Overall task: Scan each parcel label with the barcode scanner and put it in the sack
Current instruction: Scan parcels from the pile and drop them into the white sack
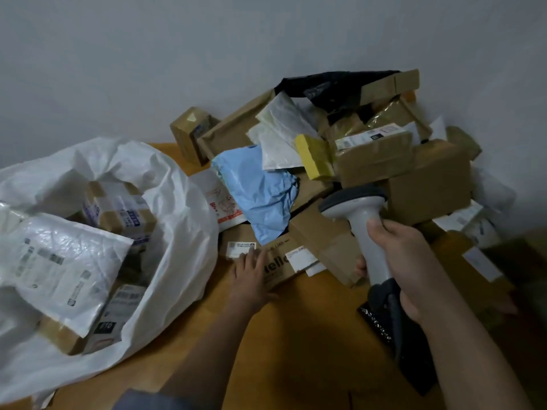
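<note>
The right hand [405, 255] grasps the barcode scanner [362, 223], head aimed away. The flat left hand [251, 276] presses the cardboard box [284, 261], whose label [240, 249] lies left of the scanner, nearer the left hand.

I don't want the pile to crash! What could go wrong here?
The flat brown cardboard box printed "Hello" under the left hand lies beneath the crumpled light blue plastic mailer; pulling it might topple the pile. The grey handheld barcode scanner in the right hand could bump nearby boxes.
</note>
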Demonstrator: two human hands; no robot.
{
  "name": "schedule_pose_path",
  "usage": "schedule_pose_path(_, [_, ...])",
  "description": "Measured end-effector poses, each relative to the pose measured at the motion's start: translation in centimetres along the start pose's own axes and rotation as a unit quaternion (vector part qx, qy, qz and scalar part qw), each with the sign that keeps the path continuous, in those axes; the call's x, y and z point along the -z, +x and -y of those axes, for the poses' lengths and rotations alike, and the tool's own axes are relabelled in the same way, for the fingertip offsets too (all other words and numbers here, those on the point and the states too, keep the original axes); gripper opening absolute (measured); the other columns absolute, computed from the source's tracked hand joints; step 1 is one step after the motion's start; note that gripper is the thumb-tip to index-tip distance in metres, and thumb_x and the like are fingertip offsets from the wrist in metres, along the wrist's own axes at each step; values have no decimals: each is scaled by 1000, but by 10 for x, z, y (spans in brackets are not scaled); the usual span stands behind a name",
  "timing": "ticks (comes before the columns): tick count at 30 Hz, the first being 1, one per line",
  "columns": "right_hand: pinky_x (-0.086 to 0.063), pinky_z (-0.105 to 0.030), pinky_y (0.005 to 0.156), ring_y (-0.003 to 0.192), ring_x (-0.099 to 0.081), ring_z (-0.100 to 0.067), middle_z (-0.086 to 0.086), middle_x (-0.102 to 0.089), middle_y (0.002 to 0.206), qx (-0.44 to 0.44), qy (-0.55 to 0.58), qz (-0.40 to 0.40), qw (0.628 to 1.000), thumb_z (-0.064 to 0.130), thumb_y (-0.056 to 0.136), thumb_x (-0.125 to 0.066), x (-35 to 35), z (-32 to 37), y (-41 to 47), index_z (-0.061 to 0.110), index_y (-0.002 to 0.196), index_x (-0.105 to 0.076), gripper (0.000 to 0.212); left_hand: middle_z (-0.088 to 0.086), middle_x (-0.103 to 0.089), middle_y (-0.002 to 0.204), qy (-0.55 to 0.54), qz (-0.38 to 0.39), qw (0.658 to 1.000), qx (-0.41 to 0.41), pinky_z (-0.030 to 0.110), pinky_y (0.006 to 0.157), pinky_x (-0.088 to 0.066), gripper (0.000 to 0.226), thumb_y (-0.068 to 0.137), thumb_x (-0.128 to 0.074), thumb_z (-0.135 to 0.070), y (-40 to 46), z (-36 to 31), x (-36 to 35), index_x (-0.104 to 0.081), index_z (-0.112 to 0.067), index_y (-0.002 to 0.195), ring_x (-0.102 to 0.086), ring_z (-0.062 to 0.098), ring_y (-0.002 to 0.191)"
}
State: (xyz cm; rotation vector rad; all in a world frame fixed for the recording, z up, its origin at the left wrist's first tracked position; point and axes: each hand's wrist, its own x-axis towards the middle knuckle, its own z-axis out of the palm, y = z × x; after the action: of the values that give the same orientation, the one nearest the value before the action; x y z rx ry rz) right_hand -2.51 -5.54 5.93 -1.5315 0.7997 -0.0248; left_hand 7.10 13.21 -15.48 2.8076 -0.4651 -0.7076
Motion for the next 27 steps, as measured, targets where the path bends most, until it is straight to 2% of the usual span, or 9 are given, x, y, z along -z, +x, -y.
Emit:
schedule_pose_path(4, [-51, -30, 52, 61, -60, -22, -16, -59, 78, -15, -1, -15, 1000, 32, 101, -47, 15, -15, 8, 13, 103, -62, 24, 10, 7, 163, 43, -4, 999, 6, 52, 120, -2, 117, 78, -78, -39, 15, -1, -14, 11, -28, 155, 7, 34, 150])
schedule_pose_path(7, [-54, -35, 57, 60, -60, -22, -15, -59, 75, -19, 0, -20, 1000, 32, 101, -48, 22, -20, 12, 12, 104, -63, 25, 14, -15, 153, 70, -30, 997, -10, 49, 120, -15, 112, 77, -76, -37, 13, -4, -15, 4, -28, 155, -14, 35, 143])
schedule_pose_path(12, [-49, -28, 47, 59, -59, -21, -17, -58, 79, -24, 31, -16, 999, 32, 101, -49, 20, -14, 15, 11, 103, -63, 25, 7, -31, 142, -127, 56, 990, 22, 42, 108, -38, 84, 72, -77, -44, 0, 1, 6, -35, -36, 144, -29, 27, 132])
schedule_pose_path(14, [-49, -27, 47, 59, -58, -21, -17, -58, 78, -17, 42, -5, 999, 31, 101, -48, 16, -8, 14, 13, 98, -63, 24, 3, -46, 131, -275, 76, 958, 32, 32, 93, -48, 61, 78, -74, -41, -10, 6, 24, -49, -32, 134, -47, 17, 116])
schedule_pose_path(16, [-48, -25, 43, 57, -57, -21, -17, -57, 78, -12, 53, 7, 998, 30, 102, -48, 12, 0, 11, 14, 94, -62, 23, -1, -55, 110, -389, 74, 917, 54, 21, 75, -47, 28, 91, -65, -33, -21, 12, 42, -55, -24, 115, -53, 9, 94])
schedule_pose_path(17, [-47, -24, 42, 57, -57, -21, -17, -56, 78, -10, 59, 14, 998, 29, 102, -47, 11, 4, 10, 14, 93, -62, 22, 0, -57, 103, -426, 64, 899, 77, 22, 74, -47, 18, 94, -61, -33, -24, 15, 50, -56, -20, 105, -55, 10, 88])
schedule_pose_path(19, [-49, -24, 42, 55, -56, -20, -16, -55, 77, -3, 69, 26, 997, 28, 102, -47, 7, 11, 7, 14, 92, -62, 22, 6, -63, 102, -485, 55, 864, 123, 31, 75, -49, 28, 93, -58, -45, -32, 23, 62, -61, -18, 100, -60, 19, 90])
schedule_pose_path(22, [-51, -26, 44, 56, -56, -20, -16, -55, 79, 4, 86, 37, 996, 28, 102, -48, 2, 19, 4, 14, 95, -61, 21, 12, -62, 108, -569, 64, 805, 156, 38, 74, -52, 59, 79, -60, -64, -41, 29, 74, -62, -20, 118, -61, 30, 95])
schedule_pose_path(27, [-54, -30, 51, 56, -55, -18, -12, -55, 75, 2, 127, 31, 991, 29, 101, -49, -10, 26, 3, 15, 93, -60, 19, 14, -65, 90, -684, 67, 715, 129, 42, 73, -51, 56, 91, -47, -63, -52, 24, 90, -64, -15, 113, -61, 32, 84])
